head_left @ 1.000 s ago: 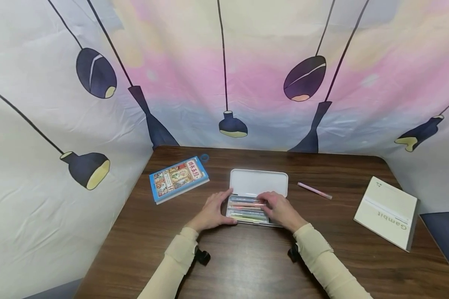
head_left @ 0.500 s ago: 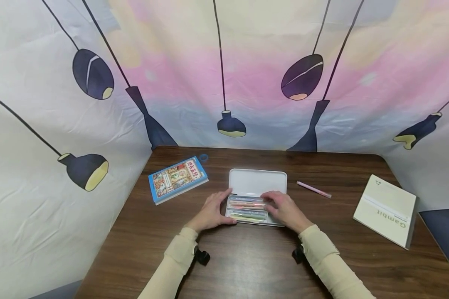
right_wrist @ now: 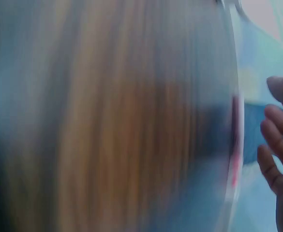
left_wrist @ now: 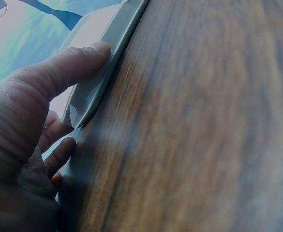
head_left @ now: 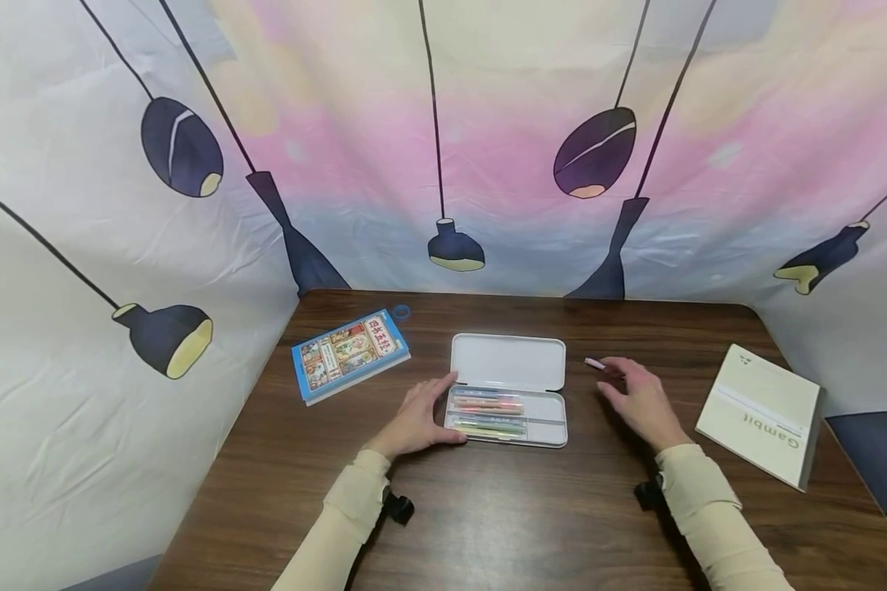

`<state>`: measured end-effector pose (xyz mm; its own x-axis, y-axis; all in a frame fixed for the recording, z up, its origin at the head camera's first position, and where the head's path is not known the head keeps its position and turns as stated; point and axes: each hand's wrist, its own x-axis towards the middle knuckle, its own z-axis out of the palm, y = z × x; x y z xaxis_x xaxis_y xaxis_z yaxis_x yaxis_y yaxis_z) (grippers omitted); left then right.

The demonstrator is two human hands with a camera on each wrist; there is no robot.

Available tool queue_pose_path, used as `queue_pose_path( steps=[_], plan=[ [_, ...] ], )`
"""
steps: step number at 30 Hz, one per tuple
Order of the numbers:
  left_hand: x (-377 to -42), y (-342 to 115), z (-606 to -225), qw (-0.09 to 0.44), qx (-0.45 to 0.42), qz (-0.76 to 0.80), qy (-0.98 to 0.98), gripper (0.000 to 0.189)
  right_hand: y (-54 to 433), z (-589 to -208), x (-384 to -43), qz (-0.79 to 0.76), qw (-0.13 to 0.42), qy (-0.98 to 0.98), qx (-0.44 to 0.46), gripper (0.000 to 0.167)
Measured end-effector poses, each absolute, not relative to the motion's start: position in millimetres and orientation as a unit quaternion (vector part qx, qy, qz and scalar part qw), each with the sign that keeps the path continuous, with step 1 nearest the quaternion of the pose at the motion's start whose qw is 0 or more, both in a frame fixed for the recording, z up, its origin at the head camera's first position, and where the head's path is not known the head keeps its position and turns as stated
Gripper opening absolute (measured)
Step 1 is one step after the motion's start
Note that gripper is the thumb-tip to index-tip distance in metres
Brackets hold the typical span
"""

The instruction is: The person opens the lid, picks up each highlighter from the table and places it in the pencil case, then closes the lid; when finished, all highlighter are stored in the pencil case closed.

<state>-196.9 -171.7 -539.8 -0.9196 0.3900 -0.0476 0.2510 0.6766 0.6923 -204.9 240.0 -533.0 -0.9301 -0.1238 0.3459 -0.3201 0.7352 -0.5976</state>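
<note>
An opened white pencil case (head_left: pixel 547 407) lies at mid-table, its lid (head_left: pixel 507 362) folded back away from me. Several coloured pens (head_left: pixel 488 405) fill the left part of its two rows. My left hand (head_left: pixel 412 420) holds the case at its left end, thumb (left_wrist: pixel 85 63) on the near edge and index finger by the hinge side. To the right of the case, my right hand (head_left: pixel 641 404) is over a pink pen (head_left: pixel 595 363), mostly hidden from the head view. In the blurred right wrist view, spread fingers (right_wrist: pixel 276 133) appear apart from the pen.
A blue-edged book (head_left: pixel 351 355) lies at the left, with a small blue ring (head_left: pixel 402 312) by its corner. A cream notebook marked Gambit (head_left: pixel 760 417) lies at the right. A patterned curtain (head_left: pixel 517 246) hangs behind the table.
My right hand has left the pens in the case and moved right, over the pink pen. The left hand has stayed on the case.
</note>
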Motion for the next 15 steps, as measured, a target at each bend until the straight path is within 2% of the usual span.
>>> queue_pose_path(
  steps=[5, 15],
  plan=[
    [-197.3, -172.9, -537.4, 0.094, 0.179, 0.360, 0.911, 0.112, 270.4, -536.5, -206.3, 0.327, 0.112, -0.935, 0.075, 0.044],
    [-198.3, -172.0, -538.5, 0.093, 0.183, 0.359, 0.910, 0.112, 286.7, -543.2, -206.0, 0.333, 0.105, -0.936, 0.047, 0.048]
  ],
)
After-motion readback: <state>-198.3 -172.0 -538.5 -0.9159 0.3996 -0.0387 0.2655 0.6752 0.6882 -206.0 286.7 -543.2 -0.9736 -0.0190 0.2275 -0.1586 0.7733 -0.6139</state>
